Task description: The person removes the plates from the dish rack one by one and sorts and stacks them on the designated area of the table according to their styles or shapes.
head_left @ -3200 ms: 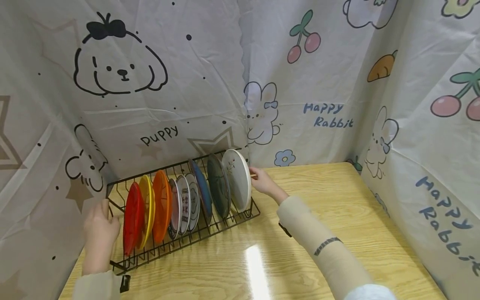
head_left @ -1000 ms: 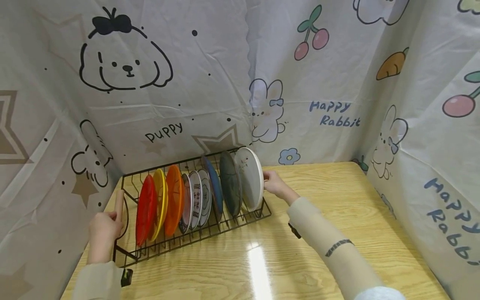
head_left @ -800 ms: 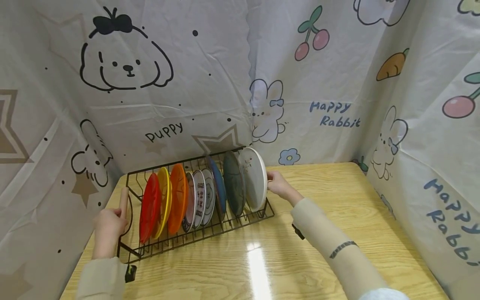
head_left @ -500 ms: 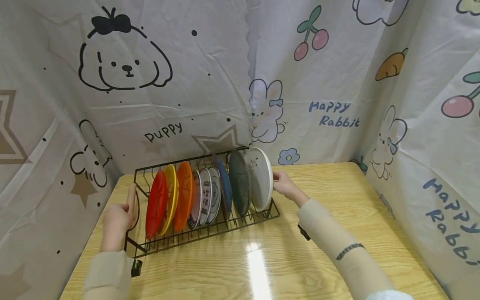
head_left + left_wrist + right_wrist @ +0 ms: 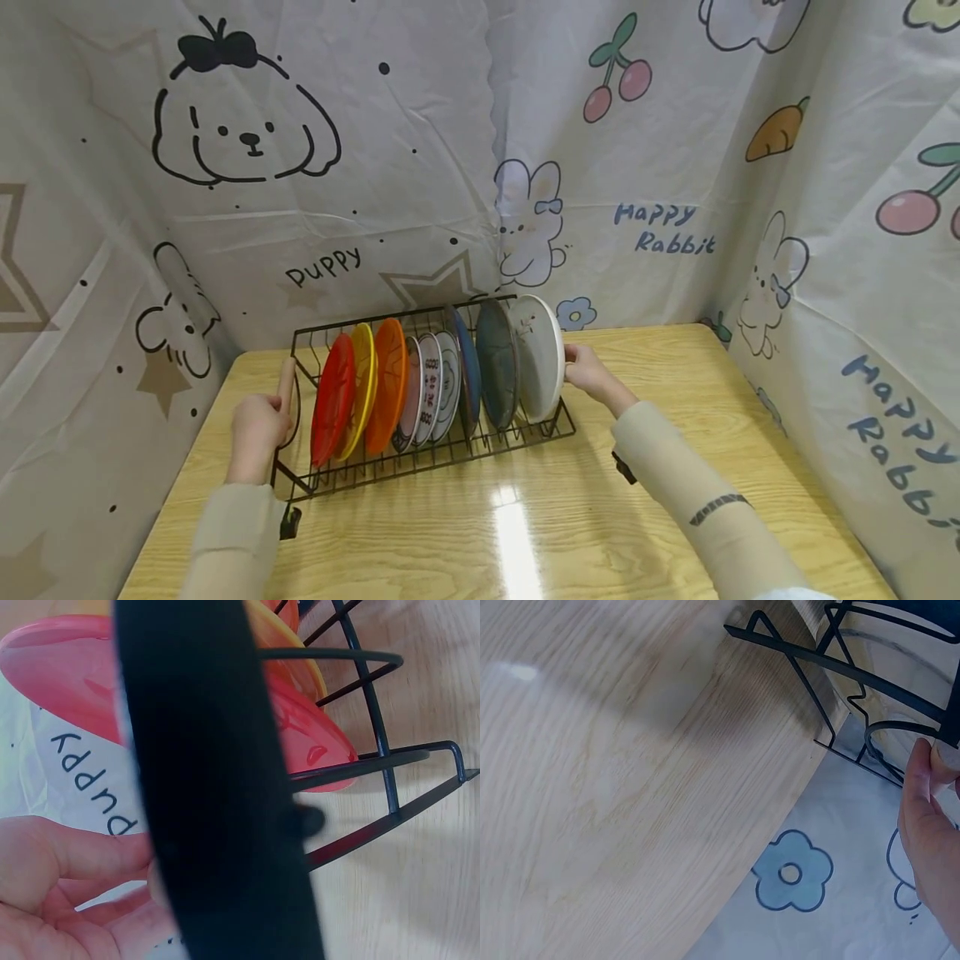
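Note:
A black wire dish rack [image 5: 420,468] stands on the wooden table near the back cloth. My left hand [image 5: 258,427] grips the wooden handle [image 5: 287,383] at its left end. At the other end my right hand [image 5: 592,372] holds the rack, its fingertips partly hidden behind a white plate [image 5: 540,358]. The plates stand on edge: a red one [image 5: 333,400], a yellow one [image 5: 365,367], an orange one [image 5: 388,387], several small patterned plates [image 5: 429,387], a blue one [image 5: 468,367] and a dark green one [image 5: 497,367]. In the left wrist view, a blurred dark bar hides my fingertips.
Bare wooden tabletop [image 5: 675,367] extends to the right and in front of the rack. White printed cloth [image 5: 420,183] encloses the table at the back and both sides. A bright reflection lies on the table in front.
The dish rack with its plates has moved to the right along the table, both hands moving with it. More tabletop shows left of the rack. The plates keep their order.

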`<move>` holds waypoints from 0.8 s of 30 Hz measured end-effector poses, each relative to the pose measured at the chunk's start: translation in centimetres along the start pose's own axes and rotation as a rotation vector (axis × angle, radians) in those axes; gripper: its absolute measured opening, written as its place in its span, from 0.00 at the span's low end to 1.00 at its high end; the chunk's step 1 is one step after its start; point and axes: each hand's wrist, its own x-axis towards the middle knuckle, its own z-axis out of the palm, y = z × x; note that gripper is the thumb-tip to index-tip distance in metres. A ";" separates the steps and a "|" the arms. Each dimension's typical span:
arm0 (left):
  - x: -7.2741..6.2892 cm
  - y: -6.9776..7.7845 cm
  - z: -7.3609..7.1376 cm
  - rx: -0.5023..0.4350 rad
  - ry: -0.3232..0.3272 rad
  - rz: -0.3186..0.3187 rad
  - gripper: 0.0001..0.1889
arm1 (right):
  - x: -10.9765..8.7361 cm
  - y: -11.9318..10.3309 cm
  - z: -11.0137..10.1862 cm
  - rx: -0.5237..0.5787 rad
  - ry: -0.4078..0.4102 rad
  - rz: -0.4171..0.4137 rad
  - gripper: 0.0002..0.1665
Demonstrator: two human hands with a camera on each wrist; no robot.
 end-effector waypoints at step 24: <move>1.7 3.3 2.3 -0.009 -0.046 0.018 0.19 | -1.6 1.3 -3.4 0.025 0.037 0.009 0.25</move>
